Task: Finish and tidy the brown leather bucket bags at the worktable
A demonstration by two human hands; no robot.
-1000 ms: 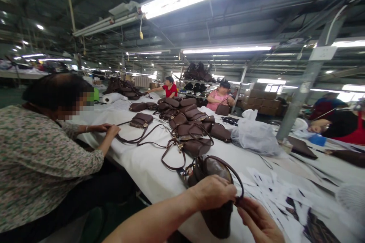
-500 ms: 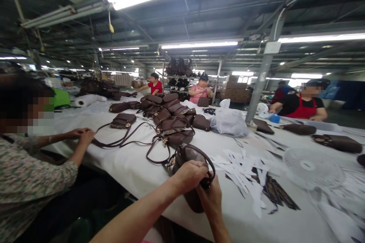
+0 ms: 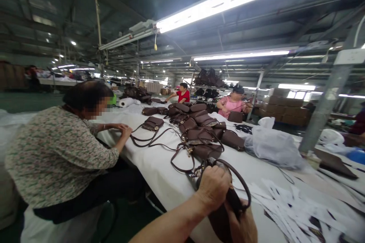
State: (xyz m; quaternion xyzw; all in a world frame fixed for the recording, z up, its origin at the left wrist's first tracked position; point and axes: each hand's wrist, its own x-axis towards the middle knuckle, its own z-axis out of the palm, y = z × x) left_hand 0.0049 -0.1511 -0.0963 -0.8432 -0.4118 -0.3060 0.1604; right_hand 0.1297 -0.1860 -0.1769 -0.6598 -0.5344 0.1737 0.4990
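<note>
A dark brown handbag with a looped handle is at the table's near edge, between my two hands. Its top is pinched by my left hand, whose fingers are curled in at the opening. My right hand grips the bag's right side, below the handle; part of that hand is hidden behind the bag. Just beyond lies a heap of brown bags, with straps and gold-coloured metal fittings trailing toward the bag I hold.
White cloth covers the table. A seated person works at the left with a strap. White strips, a clear plastic bag and a metal post are on the right. Two people stand beyond the heap.
The view has swung left, so the scene sits farther right and more of the seated person shows. Both hands still hold the handbag; my left hand's fingers are more bunched at its opening.
</note>
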